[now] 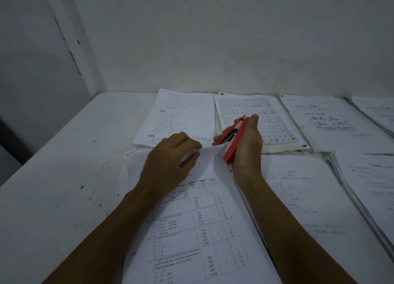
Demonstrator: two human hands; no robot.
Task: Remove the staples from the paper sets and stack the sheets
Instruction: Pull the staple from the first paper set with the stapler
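Seen from above, two bare forearms reach forward over a white table (64,177) set against a white wall (213,38). Furthest left on the table lies a bare, speckled stretch. Next comes the left hand (170,160), knuckles up and wrist slightly bent, its fingers curled down to pinch the raised top corner of the paper set (202,230) directly in front of the person — a printed table of numbers shows on its top sheet, which lies flat on the table except for that lifted corner. Just beyond the left hand sits a stack of printed sheets (177,117) near the wall.

To the right, the right hand (245,147) stands on its edge, thumb pointing away, gripping a red stapler (232,138) tilted with its nose down at the lifted corner; the metal tip touches the paper there. Behind it lies a worksheet with a grid (275,113). Further right are more paper piles (319,124) — one beside the right forearm, others fanned along the table's right edge.
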